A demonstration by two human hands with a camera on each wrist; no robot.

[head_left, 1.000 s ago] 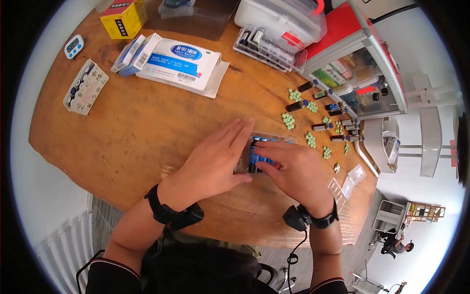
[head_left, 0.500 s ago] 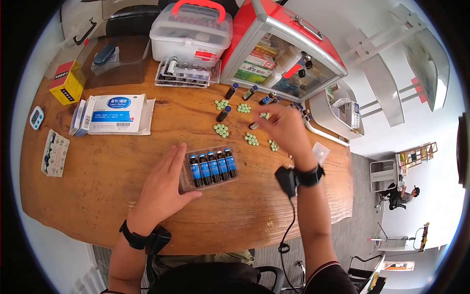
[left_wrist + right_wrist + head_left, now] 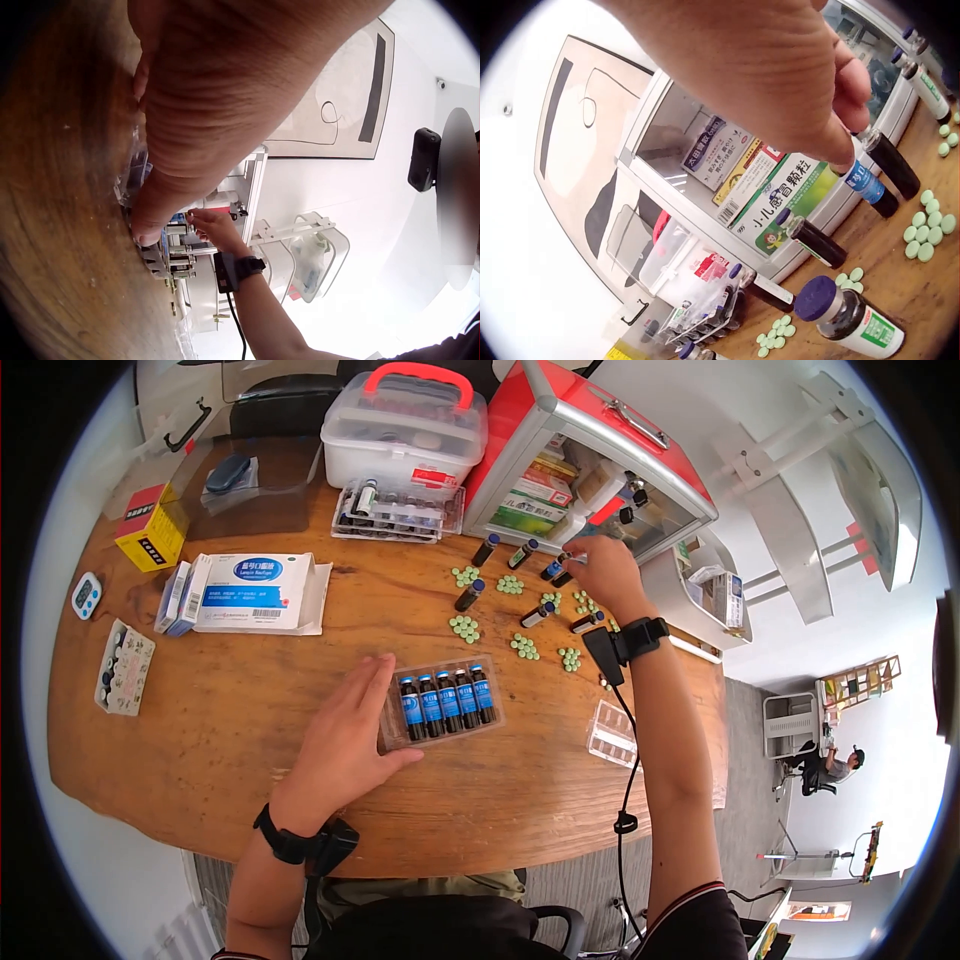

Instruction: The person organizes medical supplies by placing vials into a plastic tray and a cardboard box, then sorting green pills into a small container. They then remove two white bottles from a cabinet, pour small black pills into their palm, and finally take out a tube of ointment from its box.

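Note:
A clear plastic tray [image 3: 497, 735] holds several dark vials [image 3: 447, 704] with blue labels and caps. Along its left side lies my left hand [image 3: 340, 745], fingers straight, thumb by the lower left corner; the left wrist view shows this hand [image 3: 202, 97] up close. Farther off, my right hand [image 3: 608, 575] is among the standing vials before the cabinet. Seen from the right wrist, the right hand [image 3: 757, 82] pinches the top of a blue-labelled vial [image 3: 870, 187], its cap hidden by the fingers. A dark vial [image 3: 892, 165] stands right beside it.
Green tablet piles [image 3: 465, 628] and other dark vials [image 3: 470, 596] stand near the red cabinet [image 3: 580, 410]. White medicine boxes [image 3: 255, 595], a timer [image 3: 87, 596] and a vial carton [image 3: 130, 670] are at left. An empty clear case [image 3: 612, 735] lies at right.
My right hand has left the tray and moved away to the blue-labelled vial by the cabinet. My left hand stays at the tray's left side. The head view has shifted.

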